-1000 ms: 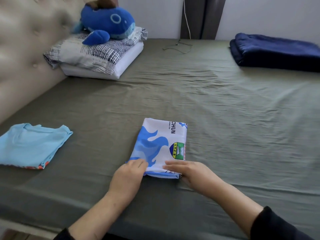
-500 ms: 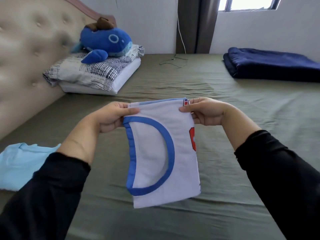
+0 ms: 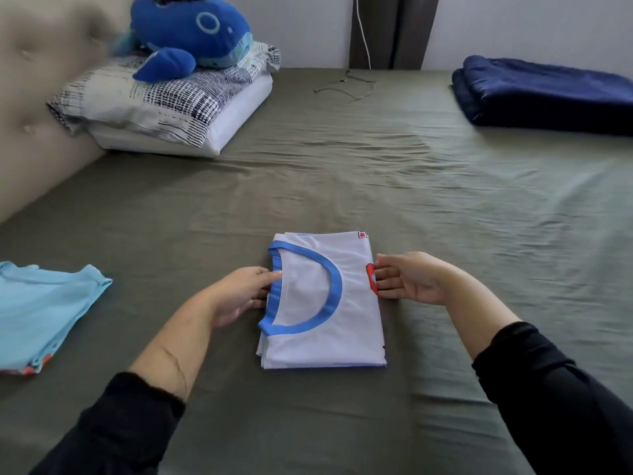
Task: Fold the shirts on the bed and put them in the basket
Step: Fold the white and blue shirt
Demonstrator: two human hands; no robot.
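White shirt point(image 3: 325, 299) was held up in the air half a second ago, now it's back down flat on the bed point(image 3: 445, 207), collar side up, folded into a compact rectangle, so folding of this one looks about done and basket transfer is likely next; no basket in view. Left hand point(image 3: 241, 294) is at the shirt's left edge, right hand point(image 3: 409, 279) at its right edge, fingers fairly straight, tips touching or tucked at the sides, cannot tell if they pinch it. Light blue shirt point(image 3: 41, 310) lies well left of the left hand.
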